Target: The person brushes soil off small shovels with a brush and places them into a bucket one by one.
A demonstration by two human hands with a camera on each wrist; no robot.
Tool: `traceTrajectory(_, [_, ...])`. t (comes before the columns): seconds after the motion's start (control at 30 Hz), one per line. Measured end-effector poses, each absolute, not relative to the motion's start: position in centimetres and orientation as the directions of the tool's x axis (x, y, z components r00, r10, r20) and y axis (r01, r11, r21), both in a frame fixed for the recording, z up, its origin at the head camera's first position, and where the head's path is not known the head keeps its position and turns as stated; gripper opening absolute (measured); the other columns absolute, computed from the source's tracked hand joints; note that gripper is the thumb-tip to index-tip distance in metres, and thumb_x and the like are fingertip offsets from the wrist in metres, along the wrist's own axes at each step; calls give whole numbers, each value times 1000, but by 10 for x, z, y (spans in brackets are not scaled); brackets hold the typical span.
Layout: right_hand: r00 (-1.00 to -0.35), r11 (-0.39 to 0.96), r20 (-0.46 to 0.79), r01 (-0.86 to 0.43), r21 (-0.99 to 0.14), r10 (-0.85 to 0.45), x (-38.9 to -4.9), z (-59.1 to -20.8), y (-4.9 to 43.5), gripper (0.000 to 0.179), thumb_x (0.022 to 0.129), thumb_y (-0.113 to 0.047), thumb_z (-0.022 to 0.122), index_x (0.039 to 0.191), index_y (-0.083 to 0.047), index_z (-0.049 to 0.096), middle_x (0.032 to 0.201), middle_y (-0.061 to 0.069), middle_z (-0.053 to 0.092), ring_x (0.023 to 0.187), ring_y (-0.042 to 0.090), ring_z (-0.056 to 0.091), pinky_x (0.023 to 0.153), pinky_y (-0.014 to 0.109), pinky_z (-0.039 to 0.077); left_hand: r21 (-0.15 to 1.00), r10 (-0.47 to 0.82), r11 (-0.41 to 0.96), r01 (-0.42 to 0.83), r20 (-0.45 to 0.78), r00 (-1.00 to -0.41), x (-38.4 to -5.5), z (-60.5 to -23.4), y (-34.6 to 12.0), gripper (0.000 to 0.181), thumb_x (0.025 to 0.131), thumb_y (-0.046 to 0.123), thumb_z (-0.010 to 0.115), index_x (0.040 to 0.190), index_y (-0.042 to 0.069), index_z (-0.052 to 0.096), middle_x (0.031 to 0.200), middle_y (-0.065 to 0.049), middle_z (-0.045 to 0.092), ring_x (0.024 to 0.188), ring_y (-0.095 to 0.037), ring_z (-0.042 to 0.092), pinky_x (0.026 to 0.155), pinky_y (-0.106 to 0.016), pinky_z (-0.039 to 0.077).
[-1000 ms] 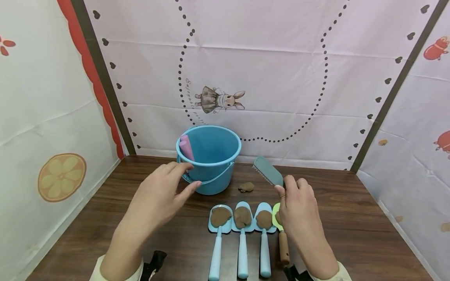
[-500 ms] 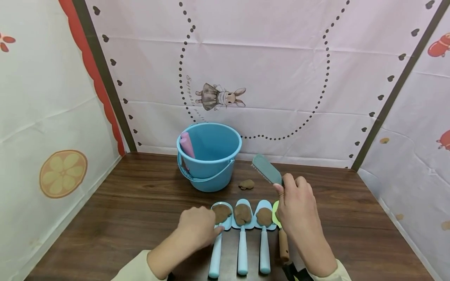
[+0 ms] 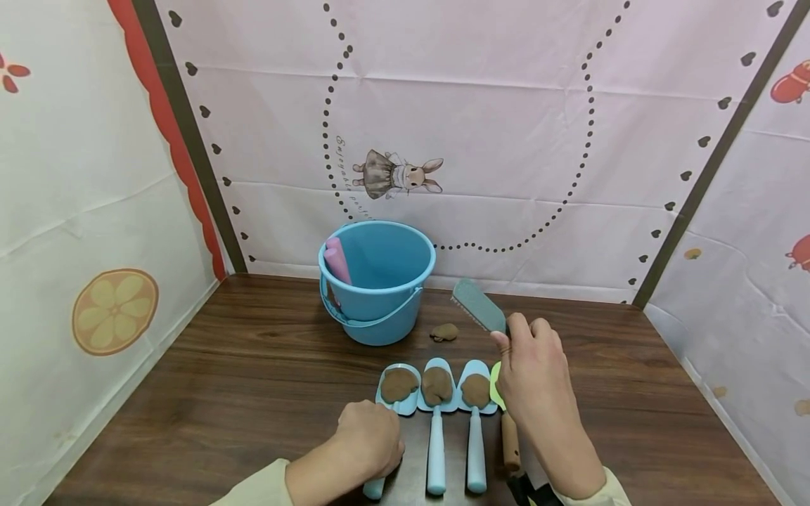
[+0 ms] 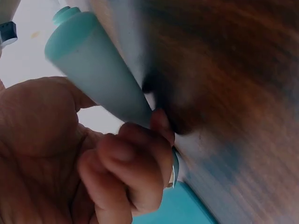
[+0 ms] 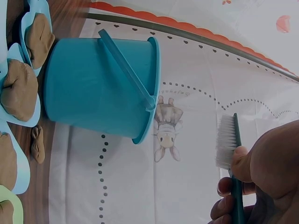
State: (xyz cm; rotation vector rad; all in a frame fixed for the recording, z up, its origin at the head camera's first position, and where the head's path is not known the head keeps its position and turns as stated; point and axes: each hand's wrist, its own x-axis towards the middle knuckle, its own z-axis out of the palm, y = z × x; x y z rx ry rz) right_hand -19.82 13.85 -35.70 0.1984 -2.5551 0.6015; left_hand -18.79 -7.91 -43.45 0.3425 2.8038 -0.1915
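My left hand grips the handle of the leftmost light-blue toy shovel; its scoop carries a brown clay lump. In the left wrist view the curled fingers and thumb close round the pale handle, low over the wood. My right hand holds a teal brush raised, its white bristles facing the bucket side in the right wrist view. Two more blue shovels with clay lie alongside. A green shovel with a wooden handle is partly hidden by my right hand.
Behind the shovels stands a blue bucket with pink handles poking out at its left. A small brown clay piece lies right of it on the wooden table. Printed cloth walls enclose the back and sides.
My left hand has come down from beside the bucket to the leftmost shovel and now grips its handle, which has swung a little left. The right hand with the brush stays almost still.
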Motion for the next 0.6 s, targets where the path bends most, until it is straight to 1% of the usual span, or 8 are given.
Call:
traceTrajectory(0.07, [-861, 892, 508, -251, -377, -28, -198, -357, 138, 24, 104, -26, 55, 101, -3, 54, 80, 10, 40, 69, 25, 39, 58, 35, 35, -96, 212, 963, 254, -320, -924, -188, -435, -79, 43, 94, 37, 64, 59, 13, 58, 64, -4, 56, 57, -15, 51, 47, -31, 40])
traceTrajectory(0.17, [-866, 891, 499, -246, -382, -26, -198, -357, 138, 24, 104, -27, 55, 102, -3, 55, 80, 10, 40, 69, 25, 39, 59, 35, 35, -105, 200, 964, 245, -322, -925, -188, -436, -77, 41, 91, 33, 67, 58, 12, 57, 63, -4, 55, 57, -14, 50, 46, -30, 39])
traceTrajectory(0.27, [-873, 891, 488, -239, -386, -22, -198, -356, 138, 24, 104, -27, 55, 102, -3, 55, 81, 10, 41, 70, 25, 39, 60, 35, 36, -112, 184, 966, 233, -334, -924, -188, -436, -76, 35, 86, 27, 74, 59, 12, 58, 67, -4, 56, 60, -15, 51, 48, -30, 41])
traceTrajectory(0.4, [-878, 892, 479, -232, -389, -19, -197, -355, 138, 25, 104, -27, 55, 103, -3, 55, 81, 10, 41, 70, 25, 40, 60, 35, 36, -133, 177, 964, 232, -332, -927, -186, -435, -78, 28, 80, 23, 80, 63, 10, 61, 71, -4, 59, 62, -16, 53, 50, -33, 48])
traceTrajectory(0.53, [-883, 891, 468, -230, -391, -23, -197, -355, 138, 25, 104, -27, 55, 105, -2, 56, 81, 10, 42, 70, 24, 40, 59, 34, 36, -136, 169, 967, 218, -301, -939, -183, -433, -84, 25, 78, 22, 83, 76, 5, 65, 77, -6, 60, 63, -18, 57, 54, -38, 55])
traceTrajectory(0.6, [-885, 892, 465, -230, -389, -25, -197, -355, 138, 25, 104, -27, 55, 105, -2, 56, 81, 10, 42, 69, 24, 40, 59, 34, 36, -123, 153, 973, 194, -280, -948, -181, -430, -89, 29, 77, 20, 84, 85, 1, 63, 79, -9, 58, 65, -20, 59, 55, -39, 56])
